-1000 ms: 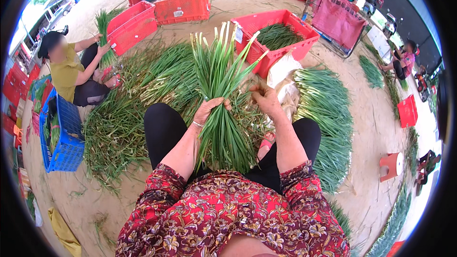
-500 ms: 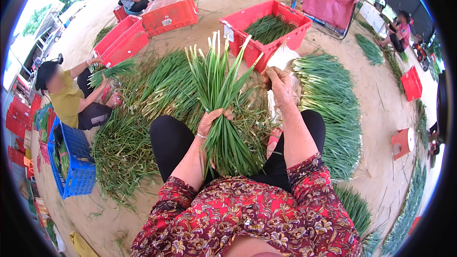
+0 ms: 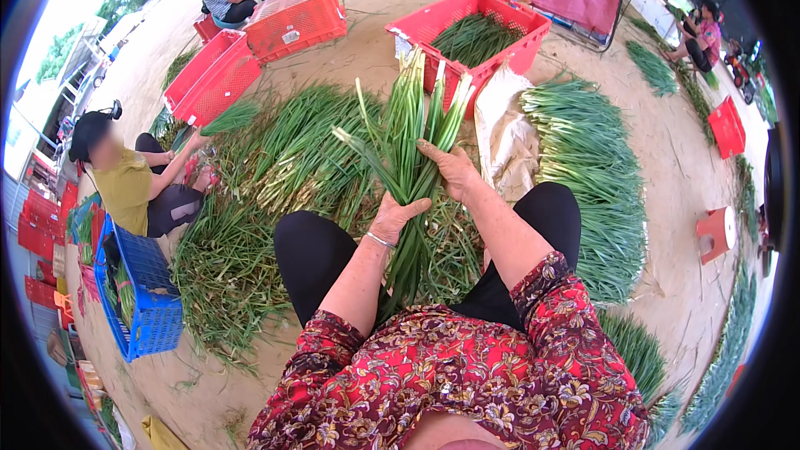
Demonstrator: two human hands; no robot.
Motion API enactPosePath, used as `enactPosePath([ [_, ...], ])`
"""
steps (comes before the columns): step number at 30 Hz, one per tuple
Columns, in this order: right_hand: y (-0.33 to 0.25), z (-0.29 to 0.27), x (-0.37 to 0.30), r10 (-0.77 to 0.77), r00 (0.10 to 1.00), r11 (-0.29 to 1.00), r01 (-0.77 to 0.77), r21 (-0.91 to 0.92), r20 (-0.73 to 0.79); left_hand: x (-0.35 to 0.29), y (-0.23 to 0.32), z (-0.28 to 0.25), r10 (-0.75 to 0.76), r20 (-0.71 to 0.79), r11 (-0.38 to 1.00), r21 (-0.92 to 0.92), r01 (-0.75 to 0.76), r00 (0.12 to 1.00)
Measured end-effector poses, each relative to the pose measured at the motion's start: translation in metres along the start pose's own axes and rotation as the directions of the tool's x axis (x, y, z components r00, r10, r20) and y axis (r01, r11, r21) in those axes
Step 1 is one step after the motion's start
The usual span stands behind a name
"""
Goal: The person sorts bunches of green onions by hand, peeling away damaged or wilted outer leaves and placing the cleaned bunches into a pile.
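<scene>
A loose bunch of garlic chives [image 3: 407, 129], pale stems up and green leaves hanging down, stands between my knees. My left hand [image 3: 397, 218] is closed round its middle, thumb laid across the front. Higher on the right side, my right hand [image 3: 452, 170] grips the bunch at its stems; some of its fingers are hidden behind them. A few stems splay out to the left and right at the top. Just beyond my right hand lies a crumpled white sack [image 3: 503, 121]. Neatly laid chives [image 3: 587, 187] spread to the right of my knee.
Loose chives [image 3: 312, 146] and a heap of trimmed leaves [image 3: 229, 258] cover the ground at left. A red crate [image 3: 508, 62] holding chives stands ahead. A co-worker [image 3: 125, 171] sits at left behind a blue crate [image 3: 154, 308]. A red stool [image 3: 715, 233] stands far right.
My right hand has come down and left from beside the bunch onto its stems. The stems are gathered closer together. My left hand has shifted slightly right and lower.
</scene>
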State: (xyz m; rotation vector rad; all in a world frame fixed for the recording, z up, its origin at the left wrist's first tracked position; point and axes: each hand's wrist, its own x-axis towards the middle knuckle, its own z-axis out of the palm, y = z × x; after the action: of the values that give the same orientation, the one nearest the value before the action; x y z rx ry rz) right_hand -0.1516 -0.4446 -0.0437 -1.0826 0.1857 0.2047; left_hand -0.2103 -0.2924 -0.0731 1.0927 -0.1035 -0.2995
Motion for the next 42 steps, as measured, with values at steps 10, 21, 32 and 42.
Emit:
enactPosePath([
  [10,-0.012,0.004,-0.010,0.037,0.997,0.998,-0.041,0.055,0.070,0.002,-0.007,-0.025,-0.241,0.219,0.908,-0.292,0.299,0.946],
  [21,-0.021,-0.014,0.007,-0.200,0.976,0.587,0.191,-0.787,0.088,-0.004,0.006,-0.015,-0.210,0.191,0.916,-0.304,0.261,0.959],
  [32,-0.026,0.031,-0.031,-0.498,0.780,0.299,0.564,-0.769,0.379,-0.006,0.012,-0.022,-0.151,-0.058,0.944,-0.303,0.127,0.987],
  [42,-0.022,0.023,-0.020,-0.074,0.961,0.820,0.210,-0.532,0.265,-0.014,0.032,-0.020,-0.121,0.105,0.954,-0.263,0.145,0.987],
])
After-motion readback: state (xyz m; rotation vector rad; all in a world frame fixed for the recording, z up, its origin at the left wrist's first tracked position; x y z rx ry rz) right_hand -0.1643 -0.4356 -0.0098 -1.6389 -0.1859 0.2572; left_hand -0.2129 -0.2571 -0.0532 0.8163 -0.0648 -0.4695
